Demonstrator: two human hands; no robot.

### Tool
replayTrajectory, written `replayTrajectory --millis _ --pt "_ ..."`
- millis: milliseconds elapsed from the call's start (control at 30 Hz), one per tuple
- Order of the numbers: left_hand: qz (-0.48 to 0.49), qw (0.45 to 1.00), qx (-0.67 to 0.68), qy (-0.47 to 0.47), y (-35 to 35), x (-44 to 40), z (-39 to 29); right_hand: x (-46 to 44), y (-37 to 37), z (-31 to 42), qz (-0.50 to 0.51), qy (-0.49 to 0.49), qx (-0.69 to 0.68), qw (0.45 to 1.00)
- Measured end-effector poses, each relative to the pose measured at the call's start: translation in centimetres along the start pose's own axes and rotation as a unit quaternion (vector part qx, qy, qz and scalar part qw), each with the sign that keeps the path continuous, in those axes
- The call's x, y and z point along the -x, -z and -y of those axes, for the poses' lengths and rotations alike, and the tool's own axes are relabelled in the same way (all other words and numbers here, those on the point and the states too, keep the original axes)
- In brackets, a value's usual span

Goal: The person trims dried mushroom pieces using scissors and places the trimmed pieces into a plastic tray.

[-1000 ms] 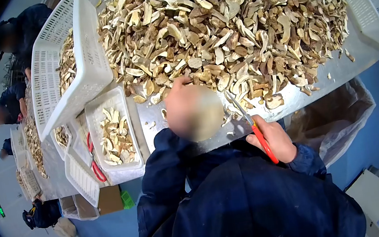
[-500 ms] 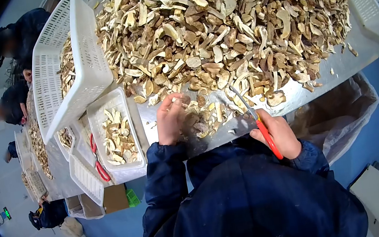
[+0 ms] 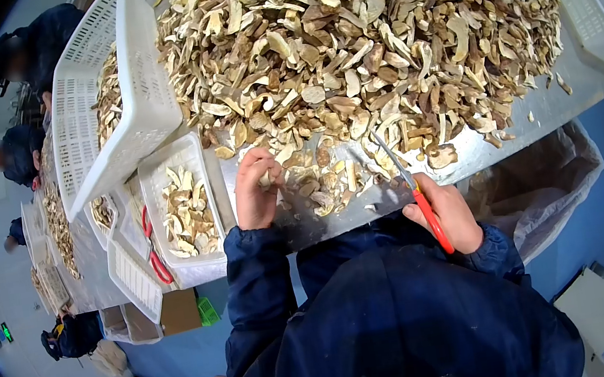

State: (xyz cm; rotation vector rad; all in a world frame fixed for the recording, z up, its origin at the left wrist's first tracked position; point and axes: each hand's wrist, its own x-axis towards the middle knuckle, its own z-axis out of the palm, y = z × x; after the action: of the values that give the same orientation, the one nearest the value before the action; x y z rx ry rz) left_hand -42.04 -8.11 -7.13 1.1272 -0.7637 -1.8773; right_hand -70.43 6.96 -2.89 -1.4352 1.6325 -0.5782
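Observation:
A large heap of dried mushroom slices [image 3: 374, 39] covers the metal table. My left hand [image 3: 257, 187] is closed, its fingers curled round a small pale mushroom slice [image 3: 267, 181] that is mostly hidden. In my right hand [image 3: 448, 210] is a pair of scissors with red handles [image 3: 425, 206], the blades pointing up and left toward the heap's near edge. Between the hands, loose slices and fragments [image 3: 328, 185] lie near the table edge. Left of my left hand stands a white tray [image 3: 213, 201] holding several slices.
A tall white perforated basket [image 3: 142, 95] with slices stands at left, a second one [image 3: 592, 1] at far right. Red-handled scissors [image 3: 152, 244] lie beside the tray. A lined bin [image 3: 541, 186] sits below the table's right edge. Other people [image 3: 39, 48] work along the left.
My left hand has shifted slightly left and its fingers have curled further round the slice. My right hand still holds the scissors in nearly the same place.

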Motion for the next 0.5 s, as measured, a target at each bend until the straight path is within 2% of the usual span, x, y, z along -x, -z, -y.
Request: replayTrajectory --millis 33,67,100,133,233,267,367,400,433,467,500 --pt "-0.019 0.972 -0.202 -0.117 0.2 -0.5 0.6 0.0 0.0 0.0 0.001 0.002 -0.001 1.0" --pt "-0.037 0.89 -0.393 -0.227 -0.1 -0.9 1.5 0.0 0.0 0.1 0.003 0.0 0.001 1.0" --pt "-0.054 0.759 -0.562 -0.324 -0.9 -1.3 2.1 0.0 0.0 0.0 0.003 -0.001 0.003 1.0" --pt "-0.079 0.799 -0.51 -0.309 -2.1 -1.5 2.4 0.1 -0.1 0.0 0.004 -0.003 0.004 1.0" --pt "-0.129 0.68 -0.677 -0.248 -4.7 -1.8 2.8 0.2 -0.2 0.0 -0.002 -0.002 0.013 1.0" --pt "-0.122 0.677 -0.684 -0.241 -4.4 -2.1 3.2 0.2 -0.1 0.0 -0.001 -0.002 0.014 1.0" --pt "-0.093 0.789 -0.578 -0.188 -3.9 -1.4 1.8 0.4 0.2 0.1 -0.004 -0.002 0.015 1.0" --pt "-0.038 0.856 -0.495 -0.148 -2.4 -1.4 1.2 0.4 0.3 0.1 -0.007 -0.001 0.014 1.0" --pt "-0.022 0.942 -0.33 -0.062 -1.2 -1.1 0.9 0.3 0.3 0.2 -0.009 0.001 0.013 1.0" --pt "0.031 0.989 -0.137 -0.043 0.2 -0.3 0.4 0.2 0.4 0.1 -0.008 -0.004 0.012 1.0" --pt "0.083 0.994 0.061 -0.023 1.2 0.8 0.1 0.2 0.4 0.1 -0.007 -0.009 0.01 1.0"
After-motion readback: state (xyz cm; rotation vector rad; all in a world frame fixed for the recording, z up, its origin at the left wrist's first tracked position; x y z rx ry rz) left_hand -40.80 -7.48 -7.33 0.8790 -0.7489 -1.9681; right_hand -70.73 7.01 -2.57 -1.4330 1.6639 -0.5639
